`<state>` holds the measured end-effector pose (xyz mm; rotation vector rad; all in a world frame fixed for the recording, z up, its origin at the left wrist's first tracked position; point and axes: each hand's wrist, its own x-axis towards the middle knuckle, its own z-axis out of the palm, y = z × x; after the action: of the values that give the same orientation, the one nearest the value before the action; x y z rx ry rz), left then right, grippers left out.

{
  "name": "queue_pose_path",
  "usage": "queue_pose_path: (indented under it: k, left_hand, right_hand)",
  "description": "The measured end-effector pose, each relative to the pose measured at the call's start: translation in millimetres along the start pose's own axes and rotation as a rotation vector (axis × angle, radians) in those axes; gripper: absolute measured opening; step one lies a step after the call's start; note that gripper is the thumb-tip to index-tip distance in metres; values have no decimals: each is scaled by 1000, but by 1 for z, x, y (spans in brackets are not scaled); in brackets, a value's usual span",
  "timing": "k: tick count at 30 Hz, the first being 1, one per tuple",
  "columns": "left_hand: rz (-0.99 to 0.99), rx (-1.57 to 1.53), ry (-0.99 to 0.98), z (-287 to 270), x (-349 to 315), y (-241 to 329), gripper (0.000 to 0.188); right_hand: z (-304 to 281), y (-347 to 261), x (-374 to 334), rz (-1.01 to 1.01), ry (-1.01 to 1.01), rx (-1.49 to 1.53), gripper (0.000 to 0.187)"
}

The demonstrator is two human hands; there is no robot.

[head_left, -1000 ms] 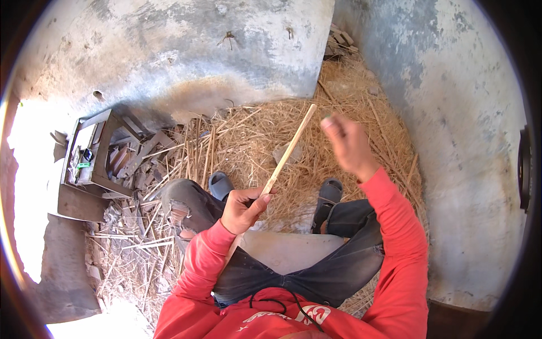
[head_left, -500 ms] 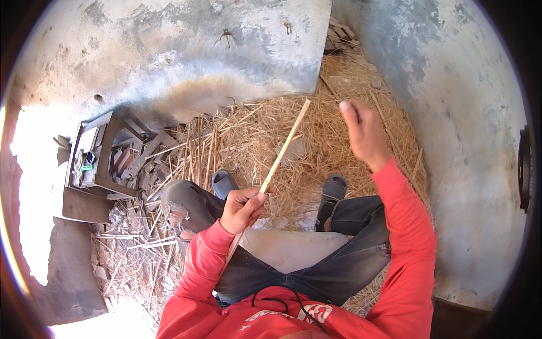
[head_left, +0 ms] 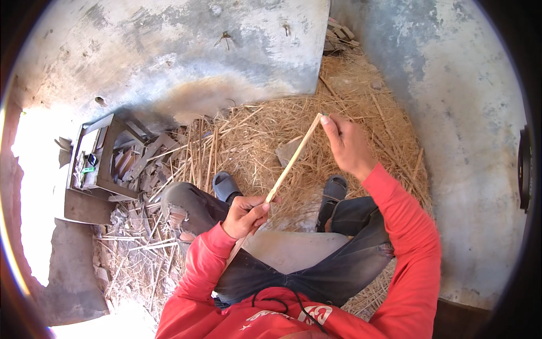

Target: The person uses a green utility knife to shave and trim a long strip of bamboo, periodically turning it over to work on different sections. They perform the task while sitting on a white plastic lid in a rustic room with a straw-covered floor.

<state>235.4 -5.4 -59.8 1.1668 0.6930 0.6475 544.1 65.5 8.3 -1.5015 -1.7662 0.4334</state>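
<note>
A pale, thin wooden stick (head_left: 294, 160) slants up and to the right in front of me. My left hand (head_left: 244, 217) is closed round its lower part, thumb along the side; the tail of the stick runs back under my left forearm toward my lap. At the stick's upper end is my right hand (head_left: 350, 148), thumb and fingers pinched together. A tiny dark bit shows at that thumb tip, too small to name. Whether the right fingers press on the stick's end itself I cannot tell.
Straw and wood slivers (head_left: 248, 141) cover the floor between my slippers (head_left: 226, 185). On the left, a wooden frame stand (head_left: 101, 183) holds small items, with scrap pieces (head_left: 149, 164) beside it. Mottled grey walls (head_left: 451, 141) stand ahead and at right.
My right hand has come down and left, from apart in the air to the stick's upper end. The stick and my left hand have shifted slightly to the right.
</note>
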Motion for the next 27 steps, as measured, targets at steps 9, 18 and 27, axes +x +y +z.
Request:
queue_pose_path:
  k: [9, 18, 27]
  left_hand:
    - [15, -94, -46, -1, 3, 3, 41]
    - [31, -107, -94, 0, 4, 1, 46]
    - [43, -135, -72, -1, 7, -2, 50]
  right_hand:
    - [-9, 1, 0, 120, 75, 401, 48]
    - [17, -24, -7, 291, -141, 700, 33]
    - [40, -41, -24, 95, -270, 430, 39]
